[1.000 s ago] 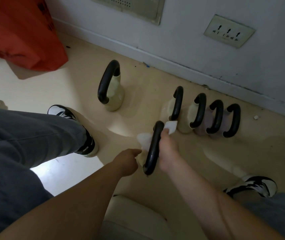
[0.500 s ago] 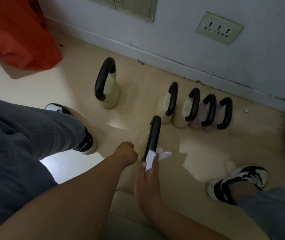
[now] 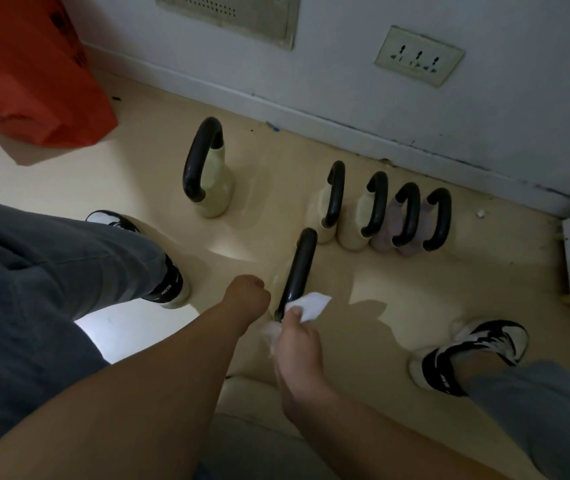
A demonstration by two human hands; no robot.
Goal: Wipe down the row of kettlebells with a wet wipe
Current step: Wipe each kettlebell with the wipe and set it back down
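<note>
R hand [image 3: 299,341] grip closed on crumpled white wet wipe [image 3: 309,306], pressed at near end of black curved handle [image 3: 297,271] of nearest kettlebell. L hand [image 3: 247,296] fisted beside handle, grip contents hidden, likely steadying body. Step: wiping handle. Next probably body, then row of four kettlebells [image 3: 380,209] by wall; cream kettlebell [image 3: 209,171] stands apart, left.

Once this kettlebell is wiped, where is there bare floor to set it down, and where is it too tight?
Bare floor lies between the lone big kettlebell and the row of four, and right of the held kettlebell, before the right shoe. The four stand packed close; no room between them. The right hand holds the wipe.
</note>
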